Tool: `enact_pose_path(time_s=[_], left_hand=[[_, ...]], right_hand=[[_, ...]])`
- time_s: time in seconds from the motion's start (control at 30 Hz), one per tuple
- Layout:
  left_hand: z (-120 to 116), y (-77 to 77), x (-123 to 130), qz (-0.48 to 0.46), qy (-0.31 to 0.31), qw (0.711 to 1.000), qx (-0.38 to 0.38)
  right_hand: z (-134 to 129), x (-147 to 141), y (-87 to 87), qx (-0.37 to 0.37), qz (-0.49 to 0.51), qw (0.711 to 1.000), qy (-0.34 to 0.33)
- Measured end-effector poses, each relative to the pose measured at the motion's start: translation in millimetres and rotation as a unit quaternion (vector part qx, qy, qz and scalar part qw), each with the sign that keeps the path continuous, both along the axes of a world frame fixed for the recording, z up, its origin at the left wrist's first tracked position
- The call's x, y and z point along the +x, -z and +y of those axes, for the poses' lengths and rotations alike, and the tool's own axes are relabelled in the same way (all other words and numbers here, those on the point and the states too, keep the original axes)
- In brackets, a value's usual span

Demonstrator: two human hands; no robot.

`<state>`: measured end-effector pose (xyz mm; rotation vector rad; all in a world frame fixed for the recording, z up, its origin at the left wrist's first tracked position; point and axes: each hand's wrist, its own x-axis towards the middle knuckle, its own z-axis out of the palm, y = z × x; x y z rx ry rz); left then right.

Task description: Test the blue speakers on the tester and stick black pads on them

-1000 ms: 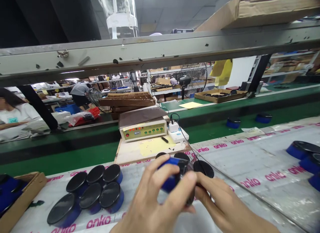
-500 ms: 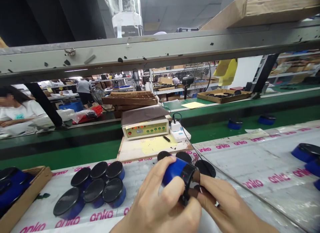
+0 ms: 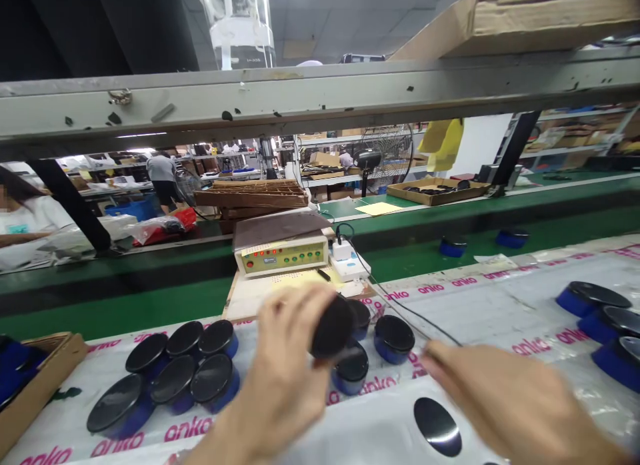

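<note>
My left hand (image 3: 285, 365) grips a round piece with its black face (image 3: 333, 326) turned toward the right. My right hand (image 3: 510, 392) is apart from it at the lower right, smeared by motion; whether it holds anything cannot be made out. Below and between the hands, a glossy black disc (image 3: 437, 426) lies on a white surface (image 3: 370, 425). Just beyond my left hand stand several blue pieces with black tops, one of them (image 3: 394, 338) nearest my right hand. Another group of black-topped blue pieces (image 3: 173, 382) stands left of my left hand.
A control box with lit red lights (image 3: 283, 257) sits on a board behind the hands. A cable (image 3: 400, 305) runs rightward from a white adapter. A cardboard box (image 3: 45, 392) borders the left. More blue pieces (image 3: 593, 297) stand right. A metal beam (image 3: 300, 95) crosses above.
My hands have separated: the left took the round piece leftward and turned its black face into view, the right moved away rightward. The black disc below is now uncovered. The view has shifted slightly.
</note>
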<state>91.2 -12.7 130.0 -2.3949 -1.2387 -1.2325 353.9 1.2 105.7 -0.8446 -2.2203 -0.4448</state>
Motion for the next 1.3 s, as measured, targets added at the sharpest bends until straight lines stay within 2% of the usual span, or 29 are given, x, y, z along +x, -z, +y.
enact_pose_path(time_s=[0.07, 0.13, 0.17, 0.23, 0.3, 0.4, 0.47, 0.57, 0.63, 0.7, 0.83, 0.97, 1.03, 1.13, 1.23, 1.3], left_hand=[[4, 1.6, 7, -0.051, 0.003, 0.997, -0.055], [7, 12.0, 23, -0.038, 0.083, 0.984, -0.156], [8, 20.6, 33, -0.013, 0.128, 0.970, -0.205], [12, 41.3, 55, 0.042, 0.173, 0.945, -0.273], [16, 59.1, 72, 0.090, 0.159, 0.937, -0.298], [25, 66.4, 74, 0.127, 0.132, 0.940, -0.289], [35, 59.7, 57, 0.090, 0.118, 0.947, -0.285], [56, 52.4, 18, -0.005, 0.071, 0.953, -0.295], [71, 57.9, -5, -0.030, 0.050, 0.948, -0.313], [82, 69.6, -18, -0.046, 0.041, 0.942, -0.329], [87, 88.1, -18, -0.097, 0.022, 0.943, -0.319], [87, 91.1, -8, -0.123, 0.029, 0.944, -0.305], [88, 91.9, -7, -0.128, 0.035, 0.942, -0.307], [87, 90.9, -12, -0.115, 0.060, 0.936, -0.327], [71, 81.2, -23, -0.101, 0.084, 0.932, -0.338], [55, 71.4, -27, -0.094, 0.098, 0.929, -0.345]], right_hand=[[13, 27, -2.1, 0.007, -0.028, 0.994, 0.110], [29, 41, -0.5, -0.088, -0.046, 0.976, 0.192], [36, 42, 2.1, -0.150, -0.049, 0.966, 0.207], [49, 35, 10.8, -0.266, -0.049, 0.948, 0.169], [57, 23, 21.4, -0.343, -0.048, 0.934, 0.092], [68, 9, 34.8, -0.409, -0.038, 0.912, 0.016], [77, 6, 40.5, -0.407, -0.028, 0.913, 0.013], [91, 4, 45.2, -0.397, -0.009, 0.917, 0.030], [98, 2, 45.0, -0.395, -0.011, 0.918, 0.035], [100, 0, 40.3, -0.392, -0.023, 0.919, 0.032], [91, -11, 17.4, -0.360, -0.027, 0.932, 0.039], [70, -39, -2.3, -0.360, -0.040, 0.932, -0.001], [58, -58, -1.9, -0.372, -0.064, 0.925, -0.031], [46, -78, 8.2, -0.387, -0.101, 0.915, -0.059], [44, -83, 14.5, -0.402, -0.105, 0.907, -0.066], [47, -81, 11.7, -0.411, -0.089, 0.905, -0.071]])
